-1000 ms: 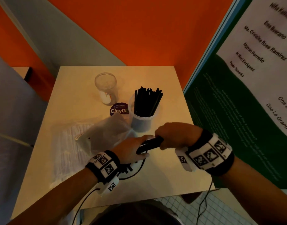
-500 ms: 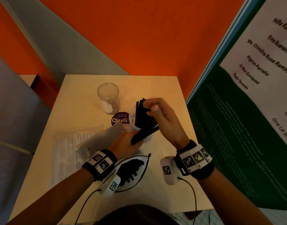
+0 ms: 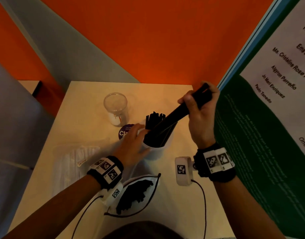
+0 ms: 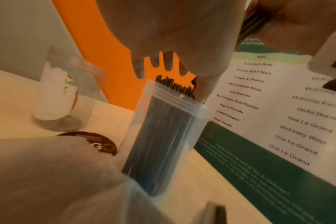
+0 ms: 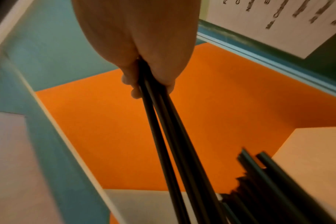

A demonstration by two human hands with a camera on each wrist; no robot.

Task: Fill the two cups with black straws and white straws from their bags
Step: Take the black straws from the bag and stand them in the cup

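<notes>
Black straws (image 3: 167, 123) bundled in right hand (image 3: 201, 118), tilted into translucent cup (image 3: 158, 150)

Black straws (image 3: 158, 131) fill a translucent cup (image 4: 163, 136); beside it, a purple round sticker (image 3: 124, 132) on the cream table (image 3: 89, 118).

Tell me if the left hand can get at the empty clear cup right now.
Probably yes: the left hand only rests against the straw-filled translucent plastic cup, and the empty clear plastic cup stands just beyond, nothing between.
</notes>
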